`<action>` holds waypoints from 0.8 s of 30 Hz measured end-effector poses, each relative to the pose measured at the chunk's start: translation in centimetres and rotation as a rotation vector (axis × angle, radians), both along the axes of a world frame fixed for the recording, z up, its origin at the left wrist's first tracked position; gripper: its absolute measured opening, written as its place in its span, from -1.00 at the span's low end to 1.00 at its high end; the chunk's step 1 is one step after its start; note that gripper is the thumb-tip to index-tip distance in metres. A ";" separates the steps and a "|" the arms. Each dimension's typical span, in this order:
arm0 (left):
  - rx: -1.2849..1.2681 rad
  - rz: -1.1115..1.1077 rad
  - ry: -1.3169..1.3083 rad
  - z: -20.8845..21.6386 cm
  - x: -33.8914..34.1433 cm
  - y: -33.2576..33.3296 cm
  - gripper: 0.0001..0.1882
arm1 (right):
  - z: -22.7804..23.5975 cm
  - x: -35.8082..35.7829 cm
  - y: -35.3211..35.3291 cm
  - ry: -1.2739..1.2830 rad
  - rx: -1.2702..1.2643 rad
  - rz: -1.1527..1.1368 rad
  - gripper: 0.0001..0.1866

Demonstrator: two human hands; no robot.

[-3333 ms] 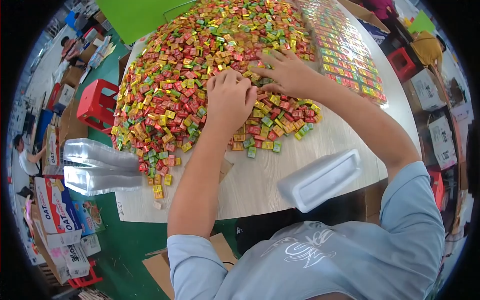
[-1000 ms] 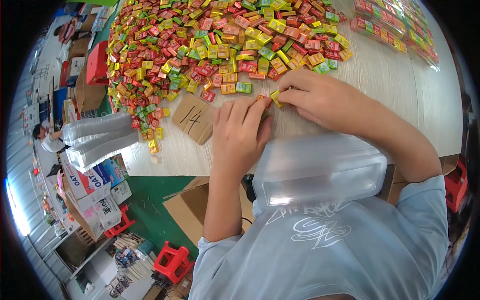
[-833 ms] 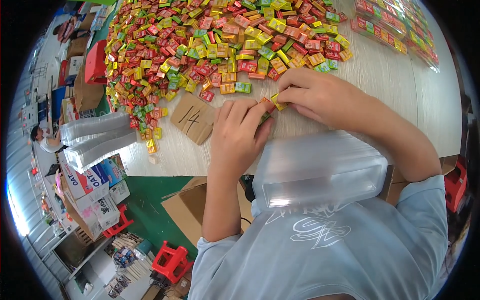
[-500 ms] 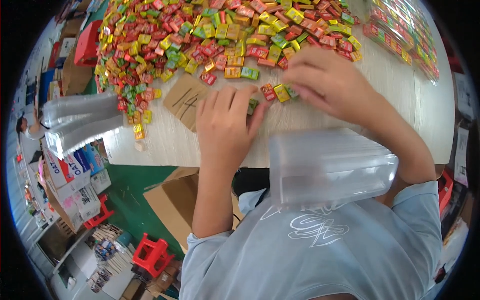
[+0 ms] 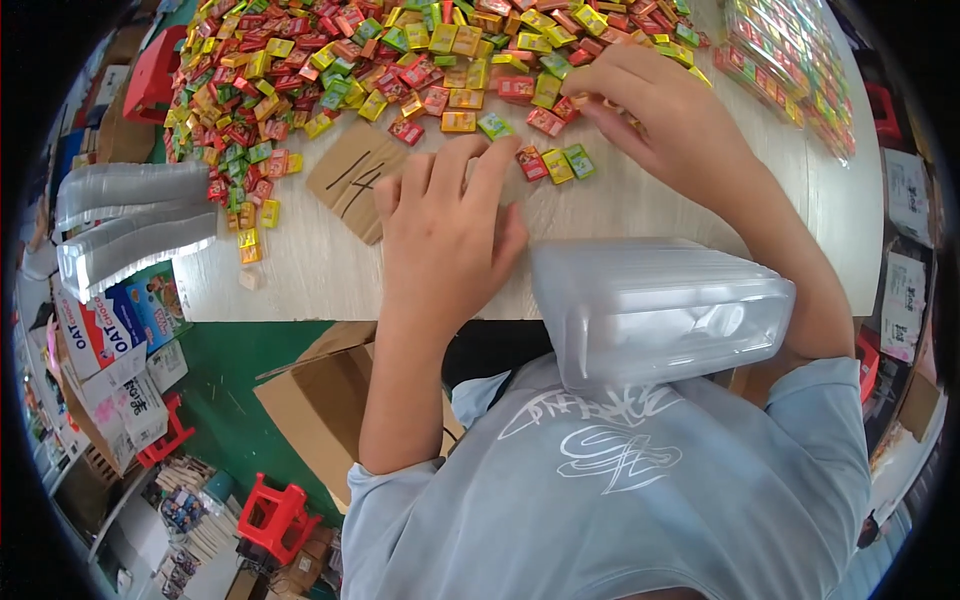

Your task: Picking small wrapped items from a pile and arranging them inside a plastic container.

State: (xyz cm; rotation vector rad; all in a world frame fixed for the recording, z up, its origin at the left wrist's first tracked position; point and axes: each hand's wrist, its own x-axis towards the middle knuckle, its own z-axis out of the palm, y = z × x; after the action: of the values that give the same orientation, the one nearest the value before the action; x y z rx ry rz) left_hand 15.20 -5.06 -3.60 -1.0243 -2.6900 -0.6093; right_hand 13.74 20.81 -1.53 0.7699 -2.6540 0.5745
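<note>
My left hand (image 5: 440, 225) rests palm down over the table, fingers bent but apart, thumb spread. Its fingertips are beside a small green candy box (image 5: 495, 126) lying askew. What lies under the palm is hidden. To its right, a red candy box (image 5: 531, 164), a yellow one (image 5: 557, 166) and a green one (image 5: 579, 161) form a short row. My right hand (image 5: 670, 125) reaches over the near edge of the candy box pile (image 5: 400, 65); thumb and fingertips come together there, and what they pinch is hard to see.
A stack of clear plastic trays (image 5: 660, 310) stands against my chest. More clear trays (image 5: 135, 215) jut over the left table edge. A cardboard piece (image 5: 345, 180) with marker writing lies left of my hand. Filled clear packs (image 5: 770, 60) lie far right; an open carton (image 5: 320, 400) is below.
My right hand has left the short row and moved up to the pile, uncovering the row's green box. A green box by my left thumb is no longer visible. The view has shifted slightly.
</note>
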 end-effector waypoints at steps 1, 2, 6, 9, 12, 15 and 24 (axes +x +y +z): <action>-0.012 -0.001 -0.011 0.0 0.0 -0.1 -0.41 | 0.1 0.2 0.1 -0.001 0.006 0.001 -0.78; -0.021 -0.008 -0.021 0.1 -0.1 -0.1 -0.38 | 0.2 0.4 0.3 0.022 0.039 0.021 -0.78; -0.018 -0.036 -0.009 -0.4 -0.3 0.2 -0.35 | 0.2 -0.3 -1.0 0.130 0.153 0.091 -0.82; -0.049 -0.033 0.010 -0.4 -0.3 0.2 -0.37 | 0.0 -0.9 -1.2 0.134 0.273 0.132 -0.86; -0.053 -0.043 -0.037 -0.3 -0.2 0.2 -0.39 | -0.2 -0.1 0.2 0.143 0.246 0.114 -0.89; -0.011 -0.038 -0.054 -0.1 -0.3 0.4 -0.35 | 0.4 1.4 1.3 0.166 0.254 0.028 -0.90; 0.063 -0.090 -0.095 0.0 -0.8 -0.1 -0.34 | 0.3 2.7 1.3 0.045 0.138 0.109 -0.83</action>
State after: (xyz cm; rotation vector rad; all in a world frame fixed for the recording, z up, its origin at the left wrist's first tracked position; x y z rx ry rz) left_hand 14.40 -5.11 -3.63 -1.1317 -2.6984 -0.7730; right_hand 16.42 22.14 -1.26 0.9605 -2.6438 0.3982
